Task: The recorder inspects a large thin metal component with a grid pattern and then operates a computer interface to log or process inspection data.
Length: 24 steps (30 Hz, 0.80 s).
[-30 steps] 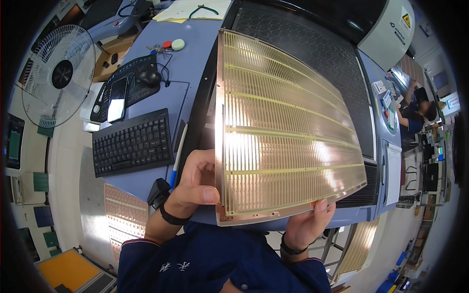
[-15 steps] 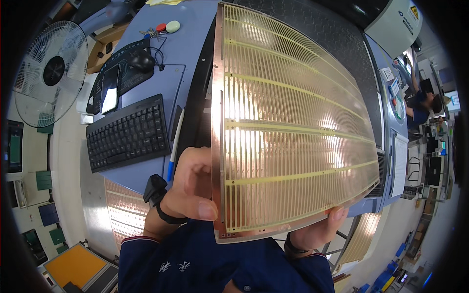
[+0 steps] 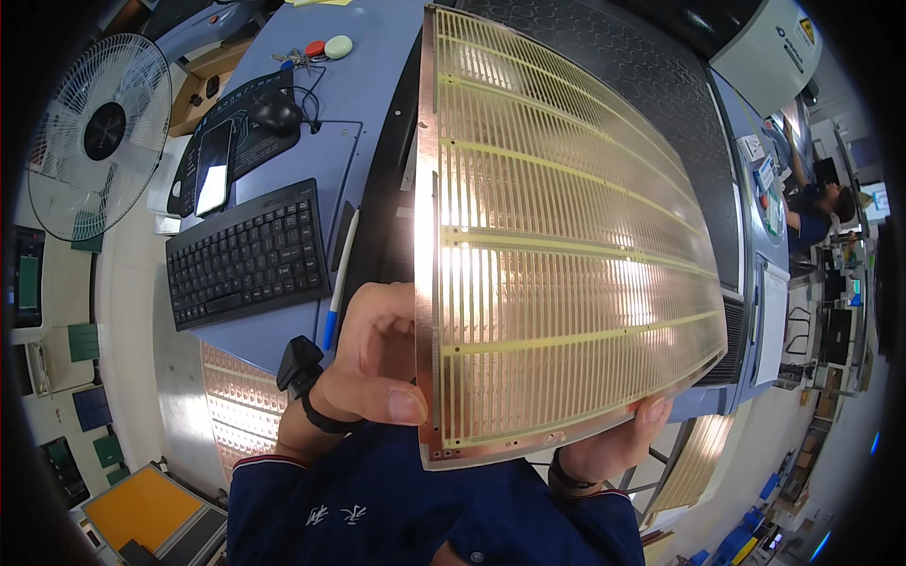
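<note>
We hold a copper panel (image 3: 566, 250)
Left hand (image 3: 363, 370) pinches its left edge, right hand (image 3: 613, 451) its near edge (fingers partly hidden).

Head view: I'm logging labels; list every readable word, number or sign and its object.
I won't copy wording, only locate it.
Navy shirt: white characters.
Keyboard: key legends, mostly too small.
Mouse mat: pale lettering, too small.
Machine cover: yellow warning sign, blurred lettering.
Copper panel: none legible.
</note>
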Each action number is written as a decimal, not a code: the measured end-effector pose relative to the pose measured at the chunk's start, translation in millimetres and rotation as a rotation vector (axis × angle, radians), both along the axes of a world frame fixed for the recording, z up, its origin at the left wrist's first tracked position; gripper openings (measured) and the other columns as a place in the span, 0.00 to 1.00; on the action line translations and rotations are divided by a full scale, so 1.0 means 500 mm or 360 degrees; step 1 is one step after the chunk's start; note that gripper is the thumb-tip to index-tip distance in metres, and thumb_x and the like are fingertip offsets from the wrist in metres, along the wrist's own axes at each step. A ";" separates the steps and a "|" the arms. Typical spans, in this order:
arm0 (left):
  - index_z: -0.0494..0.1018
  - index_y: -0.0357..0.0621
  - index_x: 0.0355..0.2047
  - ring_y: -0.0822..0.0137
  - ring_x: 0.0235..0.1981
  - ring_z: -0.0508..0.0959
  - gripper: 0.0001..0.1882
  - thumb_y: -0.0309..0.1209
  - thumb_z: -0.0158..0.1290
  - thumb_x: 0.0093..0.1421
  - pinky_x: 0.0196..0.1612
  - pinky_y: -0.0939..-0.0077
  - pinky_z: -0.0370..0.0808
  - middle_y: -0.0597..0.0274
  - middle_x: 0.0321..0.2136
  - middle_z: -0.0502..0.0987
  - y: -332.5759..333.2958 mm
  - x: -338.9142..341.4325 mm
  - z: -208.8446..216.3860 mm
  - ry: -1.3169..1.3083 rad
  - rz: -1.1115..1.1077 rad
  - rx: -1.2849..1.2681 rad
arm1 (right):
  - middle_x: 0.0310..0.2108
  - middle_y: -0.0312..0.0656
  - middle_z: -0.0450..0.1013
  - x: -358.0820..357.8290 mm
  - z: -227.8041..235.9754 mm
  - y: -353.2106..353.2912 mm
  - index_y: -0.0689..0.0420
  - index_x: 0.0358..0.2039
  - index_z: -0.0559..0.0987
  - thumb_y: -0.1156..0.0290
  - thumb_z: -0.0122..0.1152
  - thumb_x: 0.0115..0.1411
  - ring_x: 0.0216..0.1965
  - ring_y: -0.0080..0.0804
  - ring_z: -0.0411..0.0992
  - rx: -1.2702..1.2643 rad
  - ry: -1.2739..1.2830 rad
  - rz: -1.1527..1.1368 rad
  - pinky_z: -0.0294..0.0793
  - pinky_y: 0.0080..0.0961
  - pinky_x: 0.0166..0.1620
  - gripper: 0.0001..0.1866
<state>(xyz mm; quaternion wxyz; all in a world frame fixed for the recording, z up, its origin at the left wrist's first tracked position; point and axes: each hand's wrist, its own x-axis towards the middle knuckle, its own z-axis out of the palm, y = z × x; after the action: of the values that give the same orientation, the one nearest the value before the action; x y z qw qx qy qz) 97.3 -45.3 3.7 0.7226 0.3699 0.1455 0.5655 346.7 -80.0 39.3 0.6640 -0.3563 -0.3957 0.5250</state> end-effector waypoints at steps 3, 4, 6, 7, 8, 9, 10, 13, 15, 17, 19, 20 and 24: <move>0.76 0.24 0.48 0.67 0.41 0.81 0.34 0.36 0.70 0.44 0.47 0.77 0.73 0.49 0.41 0.83 0.006 -0.007 0.021 -0.0007 -0.0032 0.0058 | 0.52 0.44 0.72 -0.002 0.001 0.001 0.61 0.55 0.69 0.58 0.52 0.67 0.53 0.36 0.74 -0.0024 0.0000 -0.0013 0.76 0.36 0.55 0.23; 0.76 0.24 0.48 0.67 0.41 0.81 0.34 0.36 0.70 0.44 0.47 0.77 0.73 0.49 0.41 0.83 0.012 -0.009 0.036 0.0006 -0.0058 0.0096 | 0.52 0.44 0.72 -0.002 0.000 0.001 0.61 0.54 0.70 0.58 0.53 0.66 0.53 0.36 0.74 -0.0028 -0.0003 -0.0020 0.76 0.36 0.55 0.22; 0.76 0.24 0.48 0.67 0.41 0.81 0.34 0.36 0.70 0.44 0.47 0.77 0.73 0.49 0.41 0.83 0.018 -0.014 0.049 -0.0048 -0.0102 0.0043 | 0.52 0.44 0.72 -0.002 0.002 0.003 0.61 0.53 0.70 0.58 0.53 0.66 0.53 0.36 0.74 -0.0026 -0.0007 -0.0023 0.76 0.36 0.55 0.22; 0.76 0.24 0.48 0.67 0.41 0.81 0.34 0.36 0.70 0.44 0.47 0.77 0.73 0.49 0.41 0.83 0.019 -0.016 0.053 -0.0100 -0.0141 -0.0009 | 0.52 0.44 0.72 -0.002 0.003 0.003 0.60 0.52 0.70 0.58 0.53 0.66 0.53 0.35 0.74 -0.0023 -0.0009 -0.0021 0.76 0.36 0.55 0.21; 0.76 0.24 0.48 0.67 0.41 0.81 0.34 0.36 0.70 0.44 0.47 0.77 0.73 0.49 0.41 0.83 0.017 -0.012 0.050 -0.0099 -0.0142 -0.0010 | 0.52 0.44 0.72 0.000 0.002 0.002 0.60 0.52 0.70 0.58 0.53 0.66 0.53 0.35 0.74 -0.0023 -0.0008 -0.0021 0.76 0.36 0.55 0.21; 0.76 0.24 0.48 0.67 0.41 0.81 0.34 0.36 0.70 0.44 0.47 0.77 0.73 0.49 0.41 0.83 0.010 -0.006 0.043 -0.0033 -0.0062 0.0010 | 0.52 0.44 0.72 0.003 -0.001 0.000 0.61 0.53 0.70 0.58 0.53 0.66 0.52 0.35 0.74 -0.0012 -0.0008 -0.0006 0.76 0.36 0.55 0.22; 0.76 0.24 0.48 0.67 0.41 0.81 0.35 0.37 0.70 0.43 0.47 0.77 0.72 0.49 0.41 0.82 0.004 -0.003 0.033 0.0034 0.0018 0.0030 | 0.52 0.44 0.72 0.004 -0.003 -0.001 0.61 0.54 0.70 0.58 0.54 0.66 0.52 0.35 0.74 0.0000 -0.0007 0.0010 0.76 0.36 0.55 0.22; 0.76 0.24 0.48 0.66 0.41 0.81 0.35 0.37 0.70 0.44 0.48 0.77 0.73 0.48 0.41 0.82 0.001 0.004 0.000 -0.0044 0.0007 0.0000 | 0.52 0.45 0.72 -0.001 0.002 -0.001 0.62 0.55 0.69 0.59 0.53 0.66 0.52 0.36 0.75 -0.0030 0.0004 -0.0048 0.76 0.36 0.55 0.23; 0.76 0.24 0.48 0.66 0.42 0.81 0.35 0.37 0.70 0.44 0.48 0.77 0.73 0.49 0.41 0.82 -0.010 0.005 0.063 -0.0037 0.0065 -0.0201 | 0.52 0.46 0.72 -0.001 0.000 -0.003 0.62 0.56 0.68 0.59 0.53 0.66 0.52 0.36 0.75 -0.0032 0.0008 -0.0077 0.76 0.36 0.55 0.24; 0.76 0.24 0.48 0.66 0.42 0.81 0.35 0.38 0.71 0.44 0.49 0.76 0.73 0.49 0.42 0.82 -0.008 0.010 0.098 -0.0021 0.0134 -0.0400 | 0.52 0.46 0.72 0.000 -0.004 -0.003 0.63 0.57 0.68 0.59 0.53 0.66 0.51 0.36 0.75 -0.0033 0.0020 -0.0094 0.77 0.35 0.55 0.25; 0.76 0.25 0.48 0.66 0.42 0.81 0.35 0.39 0.71 0.44 0.49 0.76 0.73 0.49 0.42 0.82 -0.004 0.013 0.105 0.0014 0.0259 -0.0310 | 0.53 0.47 0.72 -0.001 -0.004 -0.002 0.64 0.58 0.68 0.57 0.54 0.66 0.52 0.36 0.75 -0.0035 0.0000 -0.0090 0.77 0.36 0.55 0.27; 0.76 0.25 0.48 0.66 0.42 0.81 0.35 0.39 0.71 0.44 0.49 0.76 0.73 0.49 0.42 0.82 -0.006 0.011 0.103 0.0015 0.0259 -0.0308 | 0.53 0.47 0.72 0.000 -0.004 -0.004 0.64 0.58 0.68 0.57 0.54 0.66 0.52 0.36 0.75 -0.0033 0.0001 -0.0090 0.77 0.36 0.55 0.27; 0.76 0.25 0.48 0.66 0.43 0.80 0.35 0.38 0.72 0.44 0.49 0.76 0.73 0.50 0.42 0.82 -0.016 0.005 0.103 0.0011 0.0176 -0.0342 | 0.54 0.48 0.72 0.001 0.003 -0.014 0.63 0.60 0.67 0.52 0.55 0.65 0.53 0.37 0.74 -0.0067 -0.0091 -0.0112 0.77 0.37 0.55 0.31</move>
<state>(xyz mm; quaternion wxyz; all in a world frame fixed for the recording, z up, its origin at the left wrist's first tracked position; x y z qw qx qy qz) 100.1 -53.5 55.1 0.7252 0.2836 0.2282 0.5844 347.2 -87.0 40.9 0.6627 -0.3988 -0.3906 0.4992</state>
